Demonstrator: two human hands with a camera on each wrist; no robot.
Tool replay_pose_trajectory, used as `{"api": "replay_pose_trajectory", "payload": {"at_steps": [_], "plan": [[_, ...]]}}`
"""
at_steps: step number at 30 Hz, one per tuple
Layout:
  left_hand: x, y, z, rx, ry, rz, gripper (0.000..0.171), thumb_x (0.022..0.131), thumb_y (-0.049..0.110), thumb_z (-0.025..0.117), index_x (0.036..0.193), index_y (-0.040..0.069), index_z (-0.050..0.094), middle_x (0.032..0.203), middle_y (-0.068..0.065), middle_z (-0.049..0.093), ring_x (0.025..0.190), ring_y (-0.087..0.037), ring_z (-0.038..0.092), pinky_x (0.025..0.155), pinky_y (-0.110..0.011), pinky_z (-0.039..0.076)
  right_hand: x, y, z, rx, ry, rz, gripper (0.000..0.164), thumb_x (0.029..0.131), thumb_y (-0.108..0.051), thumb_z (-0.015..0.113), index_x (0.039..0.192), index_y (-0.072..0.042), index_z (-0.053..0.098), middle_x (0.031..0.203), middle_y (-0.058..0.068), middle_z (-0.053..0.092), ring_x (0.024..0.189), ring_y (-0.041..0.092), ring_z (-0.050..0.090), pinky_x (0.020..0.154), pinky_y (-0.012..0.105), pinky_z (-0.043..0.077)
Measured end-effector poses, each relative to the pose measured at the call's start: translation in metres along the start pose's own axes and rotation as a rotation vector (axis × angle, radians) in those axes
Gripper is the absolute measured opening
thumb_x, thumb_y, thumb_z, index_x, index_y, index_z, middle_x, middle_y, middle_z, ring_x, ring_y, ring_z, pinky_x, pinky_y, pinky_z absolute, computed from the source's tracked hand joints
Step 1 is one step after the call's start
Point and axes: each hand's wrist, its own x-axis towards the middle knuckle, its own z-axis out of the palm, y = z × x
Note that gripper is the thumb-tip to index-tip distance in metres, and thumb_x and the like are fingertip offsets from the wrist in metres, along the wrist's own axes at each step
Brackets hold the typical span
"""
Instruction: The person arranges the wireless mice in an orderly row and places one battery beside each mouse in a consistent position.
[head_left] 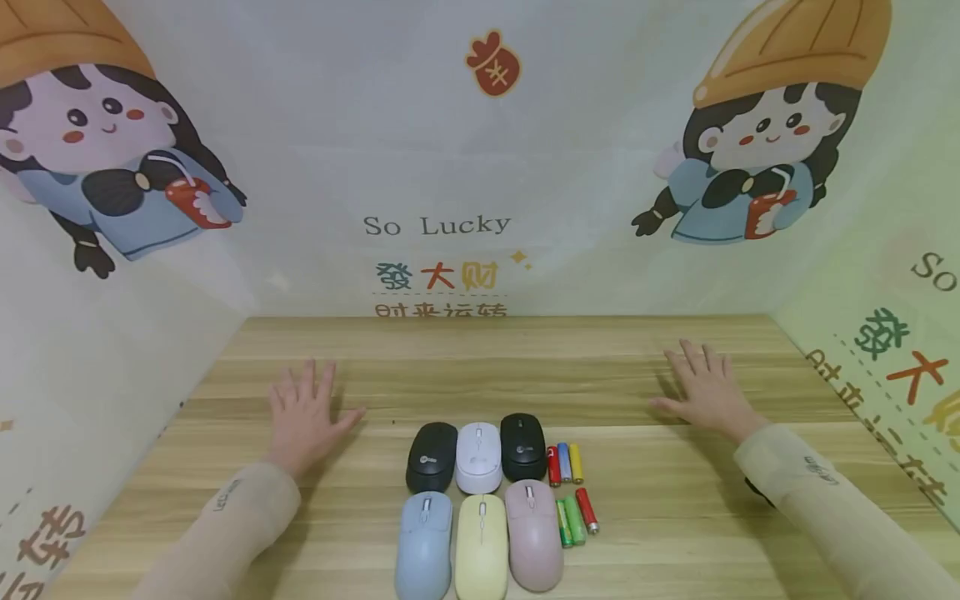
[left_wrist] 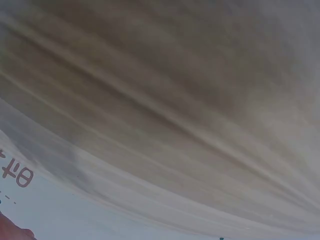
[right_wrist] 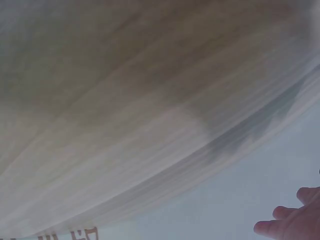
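Left hand: the left hand (head_left: 303, 421) is over the left side of the wooden table (head_left: 510, 367), fingers straight and spread, thumb out to the right; whether it touches the wood, I cannot tell.
Right hand: the right hand (head_left: 708, 396) is over the right side, fingers likewise spread, thumb out to the left; contact with the wood is unclear here too.
Far mice: left to right, a black mouse (head_left: 432, 458), a white mouse (head_left: 478, 458) and a second black mouse (head_left: 522, 447), side by side between the hands and nearer the viewer.
Near mice: a blue mouse (head_left: 424, 546), a yellow mouse (head_left: 482, 548) and a pink mouse (head_left: 534, 536), left to right, just in front of the far row.
Batteries: just right of the mice, red, blue and yellow batteries (head_left: 564, 462) lie farther; two green batteries (head_left: 575, 521) and a red battery (head_left: 588, 510) lie nearer.
Backdrop: a pale printed sheet (head_left: 322, 192) stands behind the table, reading "So Lucky".
Sleeves: both pale, the left sleeve (head_left: 240, 517) and the right sleeve (head_left: 817, 500).
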Motion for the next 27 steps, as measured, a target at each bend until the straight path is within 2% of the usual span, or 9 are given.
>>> {"api": "replay_pose_trajectory", "payload": {"at_steps": [3, 10, 16, 19, 23, 27], "plan": [[0.000, -0.001, 0.001, 0.004, -0.004, 0.000, 0.090, 0.086, 0.056, 0.048, 0.146, 0.005, 0.006, 0.147, -0.030, 0.002, 0.130, -0.055, -0.006, 0.101, -0.065, -0.002, -0.001, -0.004, -0.002, 0.004, 0.015, -0.013, 0.085, 0.082, -0.052, 0.058, 0.138, 0.005, 0.028, 0.143, 0.033, 0.017, 0.126, 0.056, 0.015, 0.098, 0.069, 0.012], [0.000, 0.000, 0.002, -0.003, -0.014, 0.012, 0.090, 0.086, 0.059, 0.045, 0.146, 0.006, 0.005, 0.147, -0.030, 0.001, 0.129, -0.056, -0.006, 0.101, -0.065, -0.003, -0.001, -0.023, -0.008, -0.029, 0.055, -0.085, 0.078, 0.082, -0.042, 0.064, 0.136, 0.003, 0.031, 0.138, 0.032, 0.028, 0.114, 0.054, 0.037, 0.090, 0.062, 0.033], [0.001, 0.011, -0.002, -0.015, -0.027, 0.041, 0.088, 0.086, 0.058, 0.046, 0.146, 0.005, 0.008, 0.148, -0.029, 0.002, 0.130, -0.056, -0.005, 0.102, -0.064, -0.001, 0.003, -0.040, -0.014, -0.024, 0.056, -0.145, 0.079, 0.081, -0.044, 0.064, 0.136, 0.003, 0.032, 0.137, 0.031, 0.032, 0.112, 0.053, 0.041, 0.089, 0.062, 0.034], [0.003, 0.017, -0.005, -0.020, -0.011, 0.057, 0.086, 0.086, 0.055, 0.049, 0.145, 0.003, 0.014, 0.147, -0.029, 0.007, 0.130, -0.056, 0.000, 0.103, -0.064, 0.001, 0.007, -0.051, -0.014, 0.006, 0.022, -0.152, 0.079, 0.082, -0.046, 0.062, 0.137, 0.002, 0.032, 0.135, 0.031, 0.035, 0.112, 0.052, 0.043, 0.090, 0.061, 0.035], [0.004, 0.030, -0.009, -0.024, 0.006, 0.096, 0.080, 0.086, 0.051, 0.052, 0.141, 0.000, 0.023, 0.145, -0.028, 0.016, 0.129, -0.056, 0.010, 0.103, -0.063, 0.007, 0.012, -0.071, -0.014, 0.118, -0.059, -0.133, 0.077, 0.085, -0.044, 0.059, 0.138, 0.004, 0.031, 0.131, 0.033, 0.040, 0.114, 0.049, 0.044, 0.091, 0.058, 0.037], [-0.001, 0.057, -0.014, -0.047, -0.019, 0.150, 0.075, 0.086, 0.047, 0.053, 0.139, 0.000, 0.029, 0.141, -0.030, 0.025, 0.127, -0.053, 0.023, 0.103, -0.060, 0.018, 0.015, -0.099, -0.012, 0.202, -0.113, -0.122, 0.072, 0.086, -0.043, 0.058, 0.136, 0.004, 0.036, 0.128, 0.031, 0.045, 0.113, 0.045, 0.047, 0.091, 0.054, 0.040]]}}
